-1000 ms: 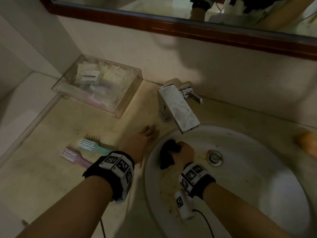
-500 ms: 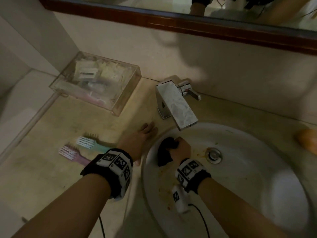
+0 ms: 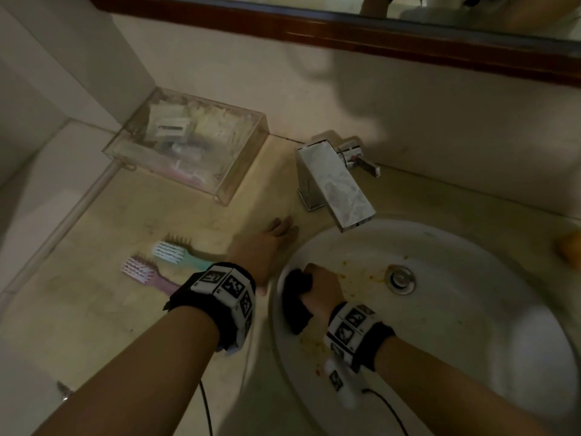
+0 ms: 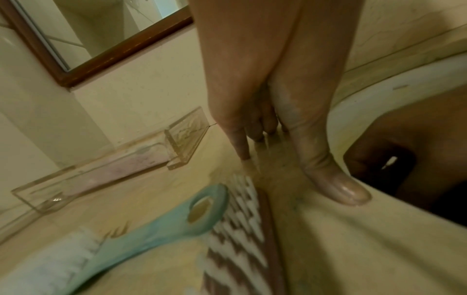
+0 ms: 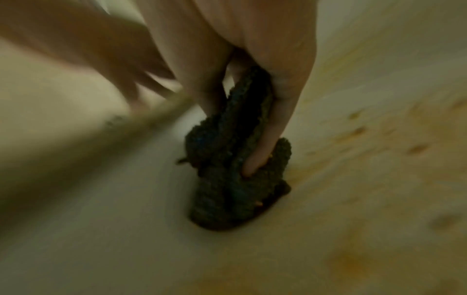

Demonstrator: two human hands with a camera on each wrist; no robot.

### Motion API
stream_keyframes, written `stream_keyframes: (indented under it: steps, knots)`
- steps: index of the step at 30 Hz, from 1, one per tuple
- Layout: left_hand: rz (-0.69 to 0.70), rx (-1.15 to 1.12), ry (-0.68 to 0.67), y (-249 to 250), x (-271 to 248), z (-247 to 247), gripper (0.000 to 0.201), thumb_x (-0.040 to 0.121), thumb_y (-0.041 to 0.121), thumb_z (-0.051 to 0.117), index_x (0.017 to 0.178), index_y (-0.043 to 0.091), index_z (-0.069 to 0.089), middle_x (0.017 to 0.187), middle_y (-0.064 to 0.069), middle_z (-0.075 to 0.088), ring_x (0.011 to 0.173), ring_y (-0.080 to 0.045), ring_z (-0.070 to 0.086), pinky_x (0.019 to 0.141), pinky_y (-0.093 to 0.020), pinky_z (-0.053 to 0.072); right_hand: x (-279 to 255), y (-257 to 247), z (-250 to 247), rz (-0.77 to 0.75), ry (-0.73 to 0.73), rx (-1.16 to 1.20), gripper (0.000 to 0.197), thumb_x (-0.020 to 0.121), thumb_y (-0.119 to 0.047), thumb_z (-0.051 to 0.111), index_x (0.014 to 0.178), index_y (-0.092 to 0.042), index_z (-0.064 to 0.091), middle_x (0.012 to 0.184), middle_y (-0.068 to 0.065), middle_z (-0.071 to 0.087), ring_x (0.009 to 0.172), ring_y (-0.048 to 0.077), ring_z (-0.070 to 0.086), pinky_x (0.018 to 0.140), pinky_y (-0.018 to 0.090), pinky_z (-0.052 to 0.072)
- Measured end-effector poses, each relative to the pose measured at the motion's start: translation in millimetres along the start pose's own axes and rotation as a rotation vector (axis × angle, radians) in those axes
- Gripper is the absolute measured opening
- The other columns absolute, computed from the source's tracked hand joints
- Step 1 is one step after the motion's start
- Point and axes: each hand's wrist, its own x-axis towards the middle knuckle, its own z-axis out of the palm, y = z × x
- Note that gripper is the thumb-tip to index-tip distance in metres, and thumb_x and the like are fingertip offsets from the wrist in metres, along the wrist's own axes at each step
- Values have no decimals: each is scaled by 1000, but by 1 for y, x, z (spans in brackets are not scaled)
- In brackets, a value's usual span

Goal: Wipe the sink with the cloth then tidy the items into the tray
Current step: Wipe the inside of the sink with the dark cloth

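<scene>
Two brushes lie on the table, one green brush (image 3: 176, 253) and one pink brush (image 3: 143, 272). One clear tray (image 3: 242, 165), one sink (image 3: 471, 325), one tap (image 3: 338, 187), one drain (image 3: 401, 279), one dark cloth (image 3: 295, 298), one orange thing (image 3: 570, 250) at the right edge. Two hands: left hand (image 3: 264, 250), right hand (image 3: 323, 287). One mirror (image 3: 345, 23).

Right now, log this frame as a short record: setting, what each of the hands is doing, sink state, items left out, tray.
setting: bathroom counter with sink, faucet, mirror above
left hand: flat on the counter beside the sink rim, holding nothing
right hand: grips the dark cloth against the basin's left wall
sink state: orange-brown stains near the drain and the front-left wall
items left out: teal brush, pink brush
tray: clear, by the back wall, already holding small items
</scene>
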Motion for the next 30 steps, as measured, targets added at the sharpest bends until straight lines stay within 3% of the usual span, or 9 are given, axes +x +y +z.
stream_keyframes:
  steps: [1,3,7,12,16,18,21,26,30]
  knots:
    - [1,1,0,-1,2,2,118,67,18,84,152,25,2,160,8,-12,150,-15,-1,114,-40,35,5,3,-3,22,15,-26,2,90,-11,52,89,-12,53,103,14,59,105,33,58,76,34,45]
    - [7,-8,-2,-3,4,2,121,63,20,86,152,25,3,160,8,-11,149,-15,-2,115,-41,34,14,8,-6,71,16,-48,13,90,-11,53,103,-8,51,115,19,60,107,34,58,82,35,49]
    - [9,24,-32,1,2,-3,121,64,18,85,152,23,1,160,5,-13,150,-18,-2,117,-40,29,9,10,-17,47,-39,-44,10,90,-16,55,93,-12,47,106,14,60,106,33,59,73,30,41]
    - [10,-15,19,-4,5,3,108,74,14,78,151,28,3,160,9,-11,149,-14,0,113,-45,35,-42,8,-4,-185,-357,28,22,79,-19,71,84,-15,50,92,3,52,90,18,55,73,24,38]
    - [6,12,38,-5,7,6,101,80,13,72,151,30,2,160,10,-13,150,-13,0,110,-45,39,-30,9,14,-144,-205,-35,16,86,-8,58,101,-10,59,107,13,61,107,28,59,69,22,39]
    - [9,19,-2,-3,5,2,110,74,13,78,151,28,0,160,10,-13,150,-14,-1,113,-44,36,-10,16,14,-75,-137,-157,31,89,-8,53,120,-7,54,124,16,56,114,31,54,82,32,45]
    - [19,5,-61,0,0,-7,126,61,12,86,152,22,-1,160,4,-14,149,-17,-5,119,-39,25,10,21,9,-27,-94,-234,38,91,-9,52,128,-7,47,130,17,50,120,33,50,98,36,43]
    - [23,-2,-52,2,-4,-10,128,59,15,88,152,22,0,160,5,-13,149,-17,-5,119,-37,25,-9,28,-3,-92,-180,-120,12,88,-14,59,99,-10,58,104,14,59,107,31,59,75,29,39]
    - [22,5,-47,1,-2,-8,124,63,16,86,152,24,0,160,5,-14,150,-18,-4,119,-38,26,-54,27,5,-260,-436,-58,31,81,-17,71,104,0,61,96,9,56,91,16,54,72,22,37]
